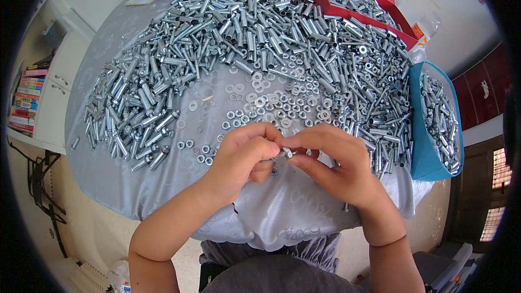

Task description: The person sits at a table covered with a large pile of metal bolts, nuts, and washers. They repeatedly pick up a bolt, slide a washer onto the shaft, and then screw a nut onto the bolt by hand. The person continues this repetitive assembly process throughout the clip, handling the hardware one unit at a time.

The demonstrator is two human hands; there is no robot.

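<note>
My left hand [244, 152] is closed in a pinch around a metal bolt, whose shaft is mostly hidden by the fingers. Facing it, my right hand [334, 157] pinches a silver hex nut [288, 152] at the bolt's end between thumb and fingers. The fingertips of both hands nearly meet there, above the near part of the table. Just beyond them lie loose hex nuts [260, 101] and flat washers [239, 88] on the cloth.
A big heap of metal sleeves and bolts [233, 27] arcs across the grey tablecloth [217, 220]. Assembled bolts [157, 157] lie at the left. On the right stand a red box [404, 33] and a blue bin [423, 152], both holding hardware. A plastic bottle [427, 26] stands beside the box.
</note>
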